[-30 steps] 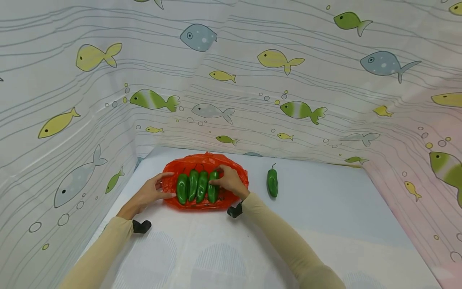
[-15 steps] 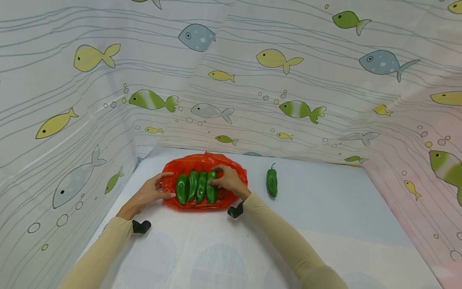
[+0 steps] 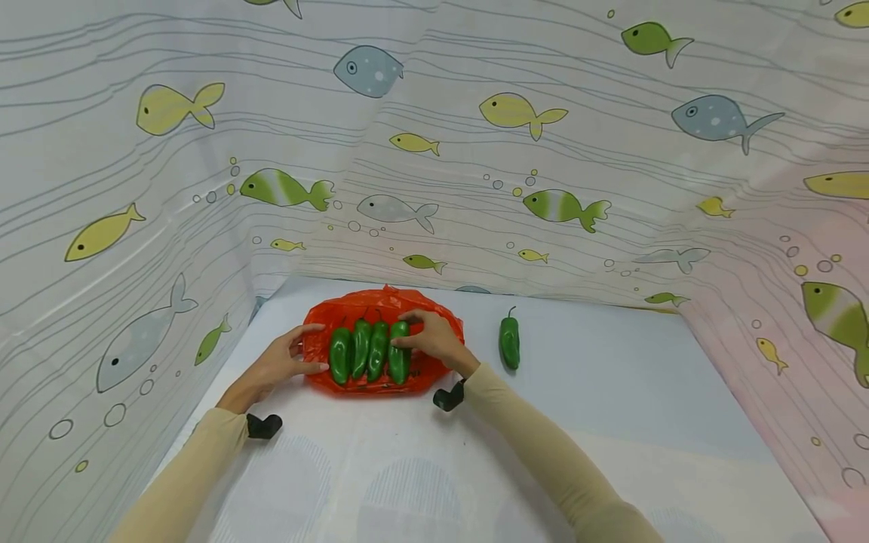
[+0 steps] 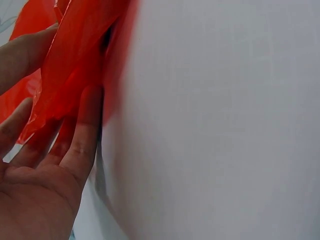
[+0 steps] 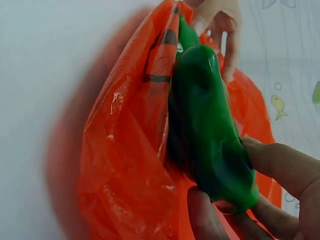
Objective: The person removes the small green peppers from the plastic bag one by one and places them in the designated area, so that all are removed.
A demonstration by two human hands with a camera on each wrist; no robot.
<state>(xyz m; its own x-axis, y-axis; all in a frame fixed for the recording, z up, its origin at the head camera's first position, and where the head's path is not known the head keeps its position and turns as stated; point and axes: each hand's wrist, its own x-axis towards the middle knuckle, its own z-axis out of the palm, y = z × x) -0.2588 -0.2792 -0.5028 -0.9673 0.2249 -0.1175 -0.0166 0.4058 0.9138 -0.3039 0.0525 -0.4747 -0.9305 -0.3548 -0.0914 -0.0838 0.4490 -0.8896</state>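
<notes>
Several long green peppers lie side by side on the red plastic bag. My right hand pinches the upper end of the rightmost green pepper; in the right wrist view that pepper sits between thumb and fingers. At the bag's left side is my left hand, its thumb tip beside the leftmost pepper. In the left wrist view the fairly straight fingers of my left hand show partly through the red plastic, with the thumb beyond a fold.
One more green pepper lies alone on the table, right of the bag. Fish-patterned sheeting rises behind the table and along both sides. Black wrist straps show at both cuffs.
My right wrist and forearm have shifted slightly to the right while the fingers stay on the rightmost pepper. My left hand keeps its place at the bag.
</notes>
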